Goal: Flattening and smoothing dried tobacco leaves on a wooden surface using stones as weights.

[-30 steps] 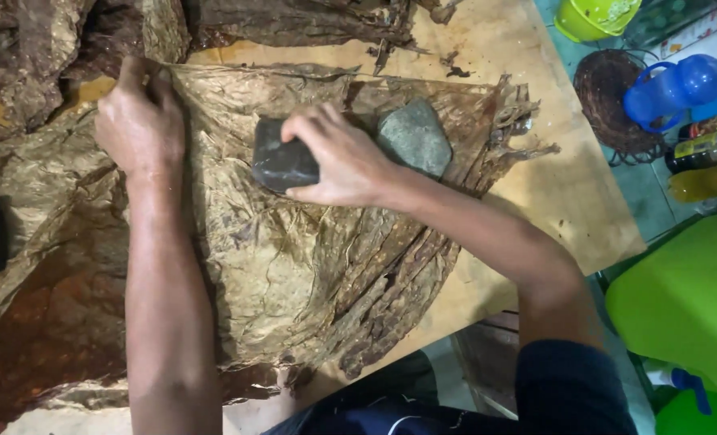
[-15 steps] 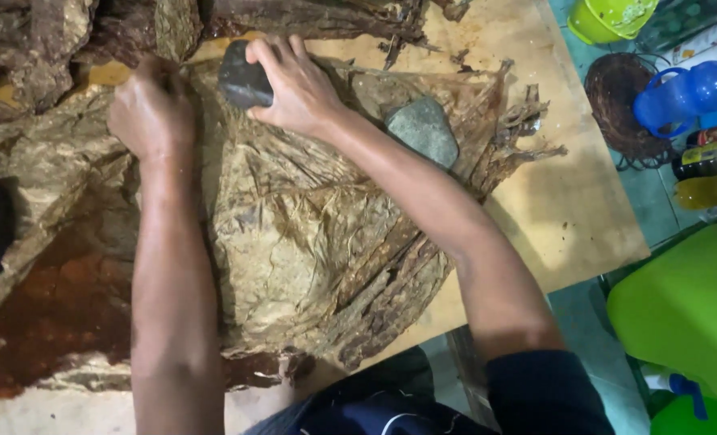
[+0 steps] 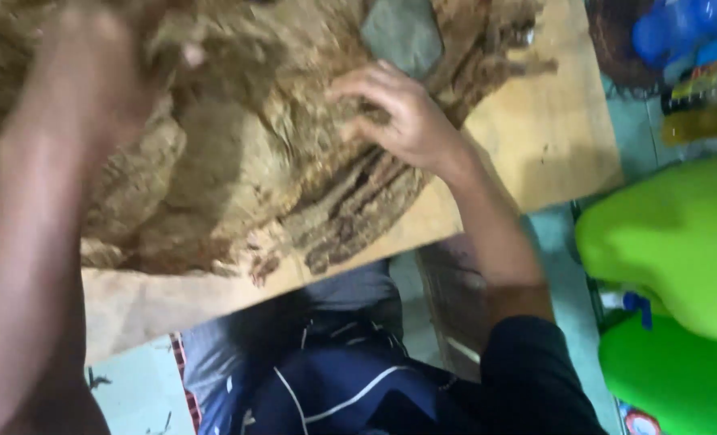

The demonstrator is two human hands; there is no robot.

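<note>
Dried brown leaves [image 3: 238, 161] are spread across the wooden bench [image 3: 536, 137], their ribs running diagonally toward upper right. The right hand [image 3: 407, 117] is pressed on them at centre, fingers curled loosely; the blurred left hand [image 3: 93, 72], upper left, cannot be read.

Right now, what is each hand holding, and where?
Right hand presses fingers into the dried leaf pile near its right edge. Left hand is too blurred to tell.

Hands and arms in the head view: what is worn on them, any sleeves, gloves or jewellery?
Both hands are bare, no gloves or rings visible. The right hand has a bare forearm with a dark sleeve pushed up near the elbow. The left hand is motion-blurred; its forearm shows no sleeve.
</note>
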